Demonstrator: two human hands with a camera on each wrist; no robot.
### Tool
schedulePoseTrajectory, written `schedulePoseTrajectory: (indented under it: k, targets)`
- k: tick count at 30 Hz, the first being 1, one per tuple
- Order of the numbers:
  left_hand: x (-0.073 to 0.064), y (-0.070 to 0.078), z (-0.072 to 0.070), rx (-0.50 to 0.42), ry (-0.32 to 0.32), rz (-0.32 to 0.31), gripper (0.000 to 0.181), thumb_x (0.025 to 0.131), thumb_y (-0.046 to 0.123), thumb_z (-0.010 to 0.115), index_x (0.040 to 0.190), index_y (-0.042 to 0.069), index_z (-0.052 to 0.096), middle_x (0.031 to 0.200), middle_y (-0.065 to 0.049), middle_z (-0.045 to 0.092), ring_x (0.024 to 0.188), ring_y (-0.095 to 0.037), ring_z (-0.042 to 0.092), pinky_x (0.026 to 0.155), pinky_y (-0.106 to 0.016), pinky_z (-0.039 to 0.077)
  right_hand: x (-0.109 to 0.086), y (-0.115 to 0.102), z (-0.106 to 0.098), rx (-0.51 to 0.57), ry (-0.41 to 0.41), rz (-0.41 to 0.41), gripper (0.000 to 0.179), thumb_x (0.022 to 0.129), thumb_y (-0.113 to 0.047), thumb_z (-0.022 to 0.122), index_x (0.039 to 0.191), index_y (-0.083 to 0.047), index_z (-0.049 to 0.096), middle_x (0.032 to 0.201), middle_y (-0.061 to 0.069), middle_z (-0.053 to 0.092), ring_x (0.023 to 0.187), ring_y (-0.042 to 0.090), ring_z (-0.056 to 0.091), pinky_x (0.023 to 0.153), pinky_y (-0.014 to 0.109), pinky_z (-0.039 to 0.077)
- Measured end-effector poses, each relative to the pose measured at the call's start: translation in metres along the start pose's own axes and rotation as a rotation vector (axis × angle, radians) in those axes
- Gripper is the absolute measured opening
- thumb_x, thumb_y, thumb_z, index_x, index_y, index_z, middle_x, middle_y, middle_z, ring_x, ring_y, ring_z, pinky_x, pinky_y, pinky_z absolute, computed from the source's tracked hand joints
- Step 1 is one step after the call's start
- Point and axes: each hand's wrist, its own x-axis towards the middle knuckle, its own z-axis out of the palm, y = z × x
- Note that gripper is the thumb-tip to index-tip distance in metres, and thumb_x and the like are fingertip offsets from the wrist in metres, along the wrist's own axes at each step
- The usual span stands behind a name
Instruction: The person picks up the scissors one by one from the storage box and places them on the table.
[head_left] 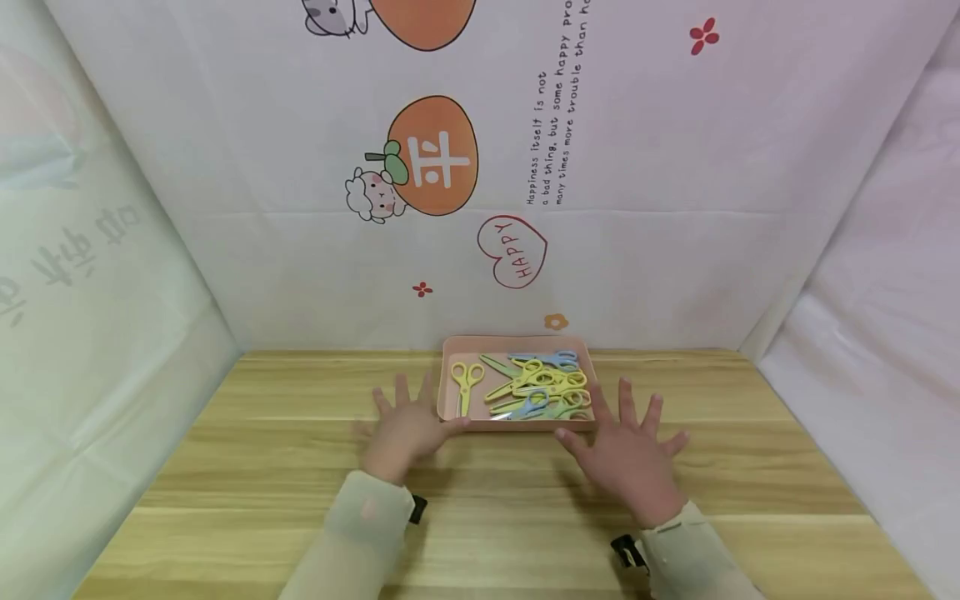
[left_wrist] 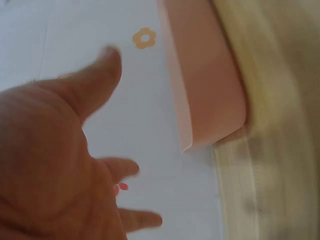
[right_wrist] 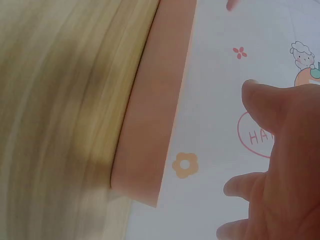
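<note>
A shallow pink tray point(head_left: 472, 346) sits at the back of the wooden table. Inside it, one pair of yellow scissors point(head_left: 466, 387) lies alone at the left, handles toward the back. Several more scissors in yellow, green and blue point(head_left: 566, 360) are heaped in the tray's right half. My left hand point(head_left: 405, 429), fingers spread, is by the tray's front left corner and holds nothing. By the front right corner is my right hand point(head_left: 630, 458), its fingers also spread and holding nothing. Both wrist views show the tray's outer wall point(left_wrist: 212, 75) beside the spread fingers.
Behind the tray hangs a white printed cloth point(head_left: 660, 250) with fruit drawings and lettering. White cloth walls point(head_left: 105, 292) close in the left and right sides. Bare wood of the table point(head_left: 495, 517) shows between the forearms. Each sleeve has a dark strap piece point(head_left: 628, 552) at the wrist.
</note>
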Motion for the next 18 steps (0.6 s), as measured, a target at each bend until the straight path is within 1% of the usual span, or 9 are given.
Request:
schedulePoseTrajectory:
  k: [1,3,6,8,9,11,14,18]
  targets:
    - [0.005,-0.001,-0.004,-0.042,-0.025,0.013,0.106,0.081,0.075,0.062,0.162,0.025,0.015,0.164,-0.021,0.0,0.141,-0.057,-0.007,0.09,-0.087,0.001,0.001,0.001,-0.001,0.003,-0.006,0.0,0.1,0.086,-0.085,0.029,0.162,-0.025,0.005,0.161,0.027,-0.007,0.133,0.063,-0.019,0.08,0.085,-0.018]
    - [0.015,-0.003,-0.01,-0.119,-0.063,0.056,0.105,0.081,0.063,0.072,0.162,0.025,0.016,0.163,-0.024,0.002,0.142,-0.057,-0.003,0.098,-0.082,0.004,0.003,0.002,-0.003,0.015,-0.016,-0.001,0.099,0.088,-0.083,0.031,0.162,-0.023,0.007,0.161,0.027,-0.008,0.133,0.063,-0.02,0.079,0.084,-0.019]
    - [0.029,-0.006,-0.019,-0.202,-0.124,0.088,0.101,0.083,0.047,0.079,0.161,0.028,0.018,0.163,-0.024,0.002,0.141,-0.057,0.003,0.106,-0.074,0.009,0.004,0.003,-0.008,0.029,-0.034,0.0,0.098,0.09,-0.081,0.033,0.162,-0.019,0.011,0.161,0.027,-0.01,0.133,0.062,-0.022,0.079,0.085,-0.018]
    - [0.037,-0.008,-0.022,-0.234,-0.152,0.107,0.1,0.083,0.039,0.081,0.161,0.028,0.02,0.162,-0.027,0.001,0.14,-0.059,0.006,0.109,-0.069,0.013,0.005,0.004,-0.011,0.036,-0.049,0.004,0.1,0.089,-0.082,0.032,0.162,-0.017,0.013,0.161,0.027,-0.009,0.133,0.062,-0.022,0.08,0.086,-0.016]
    - [0.04,-0.009,-0.023,-0.245,-0.169,0.099,0.1,0.083,0.037,0.082,0.161,0.029,0.02,0.162,-0.026,0.0,0.14,-0.059,0.008,0.108,-0.069,0.015,0.005,0.004,-0.012,0.04,-0.057,0.006,0.101,0.088,-0.083,0.031,0.162,-0.016,0.013,0.161,0.027,-0.009,0.133,0.062,-0.022,0.08,0.086,-0.016]
    - [0.045,-0.01,-0.022,-0.252,-0.198,0.089,0.103,0.081,0.035,0.084,0.161,0.03,0.019,0.163,-0.025,-0.002,0.14,-0.058,0.012,0.108,-0.068,0.019,0.005,0.004,-0.013,0.045,-0.072,0.009,0.104,0.086,-0.086,0.028,0.162,-0.015,0.013,0.161,0.027,-0.009,0.133,0.062,-0.023,0.08,0.086,-0.015]
    - [0.051,-0.013,-0.02,-0.221,-0.223,0.079,0.108,0.078,0.036,0.085,0.161,0.029,0.017,0.163,-0.025,-0.001,0.142,-0.053,0.015,0.11,-0.064,0.021,0.006,0.005,-0.012,0.052,-0.079,0.009,0.107,0.084,-0.088,0.025,0.161,-0.015,0.013,0.161,0.026,-0.009,0.133,0.062,-0.023,0.08,0.086,-0.015]
    - [0.055,-0.017,-0.016,-0.184,-0.238,0.078,0.108,0.078,0.035,0.086,0.161,0.026,0.018,0.162,-0.027,0.004,0.146,-0.046,0.011,0.111,-0.063,0.018,0.006,0.006,-0.011,0.054,-0.067,0.002,0.107,0.084,-0.088,0.024,0.161,-0.014,0.014,0.161,0.026,-0.01,0.134,0.062,-0.021,0.08,0.086,-0.015]
